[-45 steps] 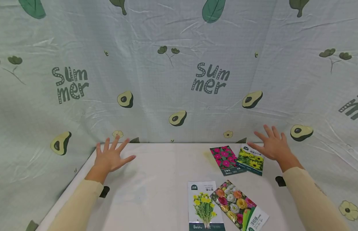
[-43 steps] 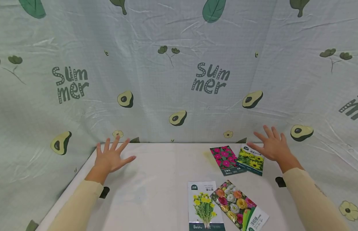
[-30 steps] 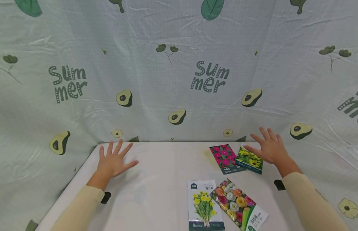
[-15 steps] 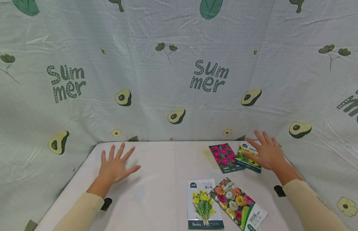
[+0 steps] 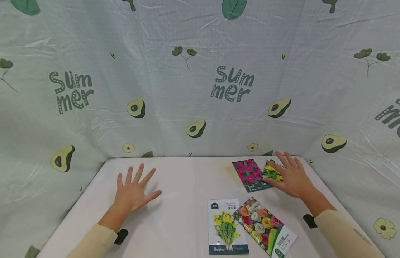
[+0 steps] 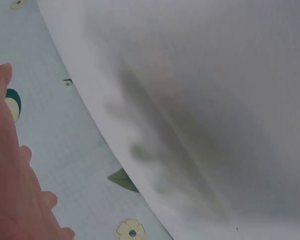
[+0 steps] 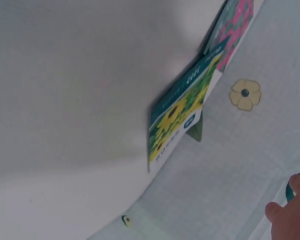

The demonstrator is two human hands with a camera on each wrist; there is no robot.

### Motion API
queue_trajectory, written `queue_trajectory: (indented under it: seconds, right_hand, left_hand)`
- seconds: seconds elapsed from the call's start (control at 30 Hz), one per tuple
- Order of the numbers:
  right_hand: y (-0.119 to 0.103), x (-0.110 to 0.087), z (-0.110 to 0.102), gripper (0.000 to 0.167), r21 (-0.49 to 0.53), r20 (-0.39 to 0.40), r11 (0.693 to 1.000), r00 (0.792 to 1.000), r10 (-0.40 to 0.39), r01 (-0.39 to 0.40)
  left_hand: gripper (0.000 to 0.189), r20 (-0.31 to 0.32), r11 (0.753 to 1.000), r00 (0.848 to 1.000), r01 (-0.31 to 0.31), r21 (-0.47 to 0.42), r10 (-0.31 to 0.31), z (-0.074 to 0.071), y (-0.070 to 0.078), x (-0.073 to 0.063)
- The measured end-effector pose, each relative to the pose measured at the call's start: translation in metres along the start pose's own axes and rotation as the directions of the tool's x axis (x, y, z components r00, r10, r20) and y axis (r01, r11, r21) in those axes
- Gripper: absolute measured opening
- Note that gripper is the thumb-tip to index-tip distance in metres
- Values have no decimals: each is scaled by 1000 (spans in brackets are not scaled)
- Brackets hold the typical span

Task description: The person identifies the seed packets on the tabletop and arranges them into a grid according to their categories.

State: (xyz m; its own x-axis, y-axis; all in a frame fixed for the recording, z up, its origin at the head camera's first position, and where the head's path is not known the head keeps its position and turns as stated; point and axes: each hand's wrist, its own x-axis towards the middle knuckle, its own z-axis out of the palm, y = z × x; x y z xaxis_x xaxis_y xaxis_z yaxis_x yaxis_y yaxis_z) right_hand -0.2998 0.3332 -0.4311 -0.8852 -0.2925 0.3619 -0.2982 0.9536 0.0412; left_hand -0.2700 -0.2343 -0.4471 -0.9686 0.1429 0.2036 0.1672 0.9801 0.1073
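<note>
My left hand (image 5: pixel 131 195) hovers over the left side of the white table with fingers spread, holding nothing. On the far right, my right hand (image 5: pixel 291 177) is spread above a seed packet with yellow flowers (image 5: pixel 271 173) and covers part of it in the head view. The right wrist view shows that yellow-flower packet (image 7: pixel 185 105) overlapping a pink-flower packet (image 7: pixel 235 30), with the hand apart from both. To its left in the head view lies the pink-flower packet (image 5: pixel 249 172). Nearer the front are a packet with a yellow bouquet (image 5: pixel 226 229) and one with mixed-colour blooms (image 5: pixel 258 222), corners overlapping.
The white table (image 5: pixel 174 215) meets a pale curtain (image 5: pixel 174 82) printed with avocados and lettering along its back and sides. A dark band piece (image 5: pixel 121 237) shows under the left wrist, and another (image 5: pixel 310 221) under the right.
Both hands have come lower and inward, the left toward the right and the right toward the left, over the yellow-flower packet. The head view has shifted slightly. The packets stay in place.
</note>
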Motion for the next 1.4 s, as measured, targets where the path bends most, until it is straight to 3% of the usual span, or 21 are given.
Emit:
queue_trajectory:
  seconds: [0.4, 0.83, 1.07, 1.4]
  right_hand:
    - [-22, -18, 9, 76, 117, -13, 992, 999, -44, 45]
    - [-44, -34, 12, 69, 212, 27, 970, 992, -125, 117]
    - [-54, -44, 15, 64, 260, 90, 960, 988, -128, 101]
    - [-64, -53, 15, 62, 315, 105, 936, 974, -201, 159]
  left_hand:
    - [91, -45, 998, 998, -54, -45, 52, 6, 29, -14]
    - [89, 22, 992, 996, -82, -96, 84, 10, 60, -24]
    - [87, 51, 986, 991, -115, -117, 122, 14, 79, -29]
    - [88, 56, 975, 981, -178, -131, 187, 19, 107, -37]
